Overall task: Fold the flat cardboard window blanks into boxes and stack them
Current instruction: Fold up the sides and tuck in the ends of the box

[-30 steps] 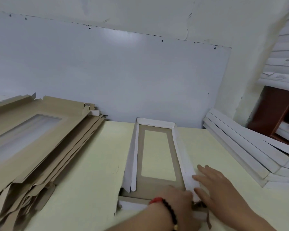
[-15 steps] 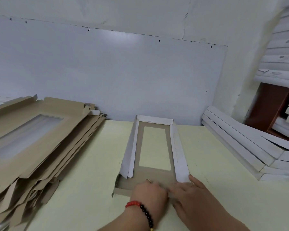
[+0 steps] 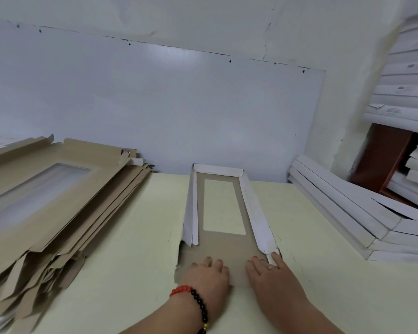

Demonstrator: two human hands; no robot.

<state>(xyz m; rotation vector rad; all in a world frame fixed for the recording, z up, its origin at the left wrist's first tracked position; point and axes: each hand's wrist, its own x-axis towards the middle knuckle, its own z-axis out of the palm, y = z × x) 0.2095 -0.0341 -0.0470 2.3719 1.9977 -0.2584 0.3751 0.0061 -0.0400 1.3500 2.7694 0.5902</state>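
One blank (image 3: 223, 237) is half folded, its near flap pressed flat by the spread left hand (image 3: 209, 273) and right hand (image 3: 273, 276); many flat blanks (image 3: 41, 201) are left.

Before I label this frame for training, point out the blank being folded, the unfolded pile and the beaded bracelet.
blank being folded (image 3: 223, 247), head view, brown panel below window
unfolded pile (image 3: 65, 189), head view, top sheet's border
beaded bracelet (image 3: 198, 302), head view, black beads

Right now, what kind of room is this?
Probably a small box-making workshop. A pile of flat brown window blanks lies on the left of the pale table, finished white boxes are stacked at right, and both hands press a half-folded blank.
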